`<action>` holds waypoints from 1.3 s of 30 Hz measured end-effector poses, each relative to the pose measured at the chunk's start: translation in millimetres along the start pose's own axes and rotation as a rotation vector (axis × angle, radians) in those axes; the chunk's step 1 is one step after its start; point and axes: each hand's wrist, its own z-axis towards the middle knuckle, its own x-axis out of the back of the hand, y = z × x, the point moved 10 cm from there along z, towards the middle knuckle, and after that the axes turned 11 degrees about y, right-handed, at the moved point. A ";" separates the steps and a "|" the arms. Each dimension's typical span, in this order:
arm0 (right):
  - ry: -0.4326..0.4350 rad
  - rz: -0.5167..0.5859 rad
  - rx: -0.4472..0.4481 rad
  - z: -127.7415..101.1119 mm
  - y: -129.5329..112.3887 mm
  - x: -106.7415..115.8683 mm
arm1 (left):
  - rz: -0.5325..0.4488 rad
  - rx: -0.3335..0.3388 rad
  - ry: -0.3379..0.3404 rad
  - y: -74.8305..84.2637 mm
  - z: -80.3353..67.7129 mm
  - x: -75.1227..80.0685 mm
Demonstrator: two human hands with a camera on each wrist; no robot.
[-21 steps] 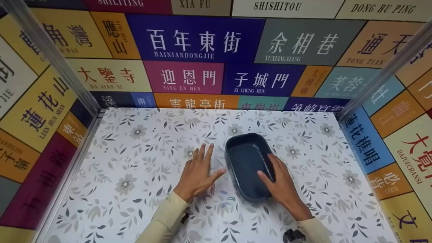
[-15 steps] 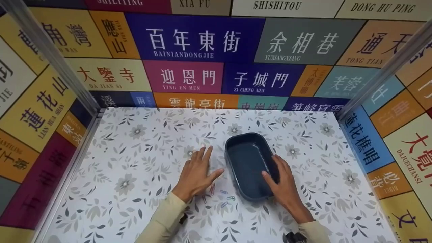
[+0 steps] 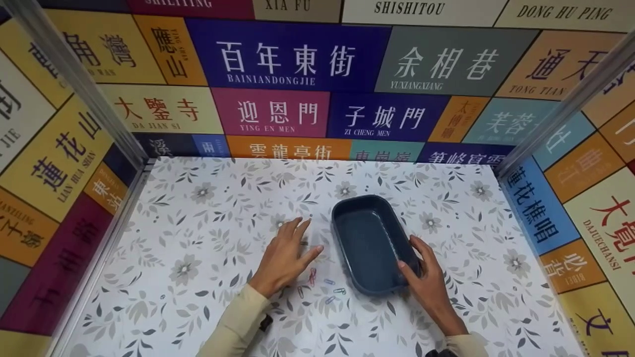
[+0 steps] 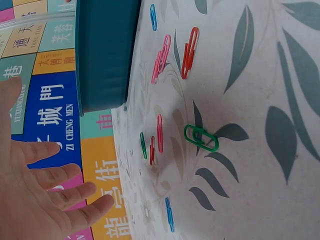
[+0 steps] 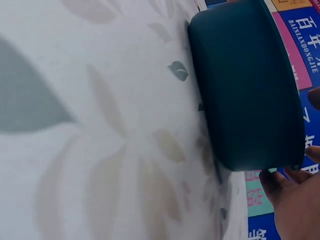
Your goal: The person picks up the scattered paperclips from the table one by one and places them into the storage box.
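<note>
At the left edge of the head view a wall of coloured sign panels (image 3: 54,163) bearing Chinese characters rises beside the floral-patterned table (image 3: 188,307). Further in, the left hand (image 3: 285,255) lies on the table with its fingers straight and spread wide, pointing away from the person, and it grips nothing; the left wrist view shows the same hand (image 4: 35,200) with its fingers fanned apart and held a little above the surface. Around and just right of this hand a scatter of small paper clips (image 3: 317,285) lies flat on the table, and the wrist camera shows them in several colours, among them a green clip (image 4: 201,138), a red clip (image 4: 189,52) and a pink clip (image 4: 161,58), all loose and apart from the fingers. Just right of the clips, near the middle of the table, stands the dark blue tray (image 3: 369,243), a rounded oblong container resting upright with its inside showing nothing in it. The right hand (image 3: 429,285) holds the tray at its near right corner, thumb over the rim and fingers curled against the outer wall; the right wrist view shows its fingertips (image 5: 280,182) touching the tray's edge. Past that hand the table runs on to the right wall of sign panels (image 3: 580,208).
</note>
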 end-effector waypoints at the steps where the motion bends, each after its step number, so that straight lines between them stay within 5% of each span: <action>1: -0.007 0.007 -0.021 -1.5 3.3 0.4 | -0.004 0.003 0.001 -0.3 -0.6 0.7; 11: -0.049 0.090 -0.113 -10.8 23.8 4.0 | -0.078 0.025 -0.008 -2.2 -5.2 3.7; 27: -0.080 0.140 -0.037 -22.7 30.8 7.6 | -0.153 -0.048 0.018 -3.4 -8.8 8.1; 39: -0.101 0.247 0.060 -27.5 26.3 6.4 | -0.270 0.076 0.013 -25.1 -13.5 8.3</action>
